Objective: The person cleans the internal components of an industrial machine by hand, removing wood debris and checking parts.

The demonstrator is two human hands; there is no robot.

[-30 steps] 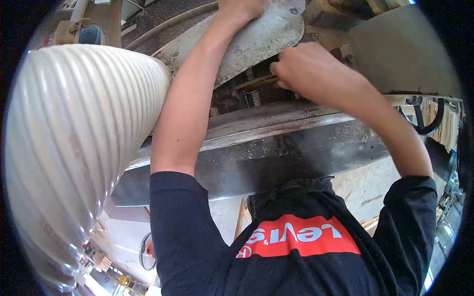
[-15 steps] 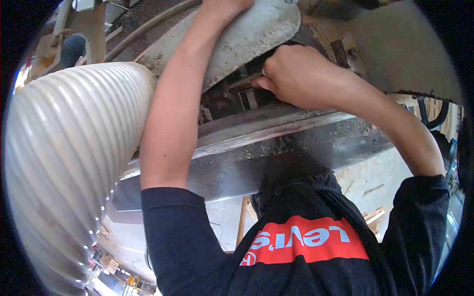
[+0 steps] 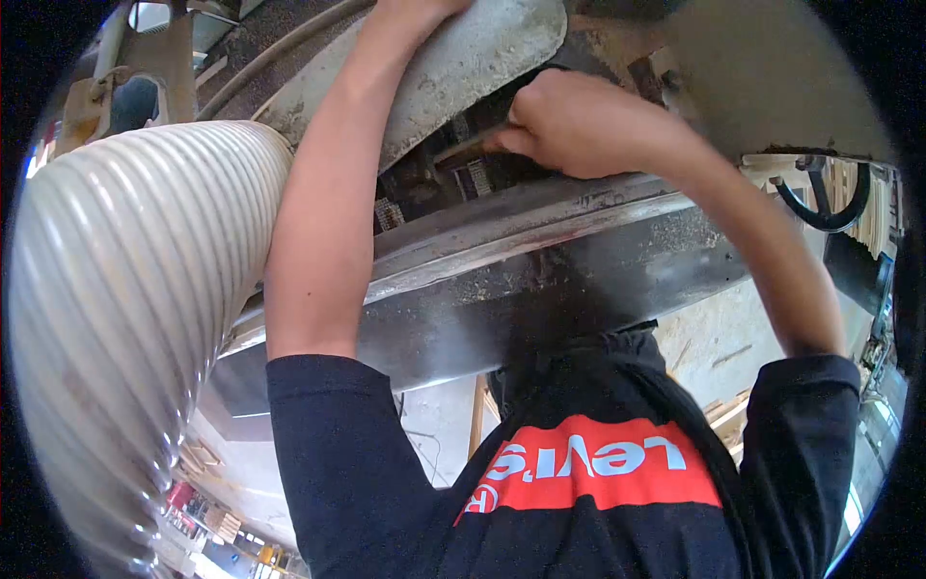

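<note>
The right hand (image 3: 569, 121), fingers curled, sits closer to the narrow strip (image 3: 471, 149) at its left than a second ago, bringing the two into apparent contact; any grip is indeterminable. The left hand (image 3: 429, 7), mostly cropped, overlies the grey plate (image 3: 482, 68), its state unseen.

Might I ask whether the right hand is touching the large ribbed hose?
No, the right hand is near the pale plate, while the ribbed hose is on the other side of the left arm.
</note>
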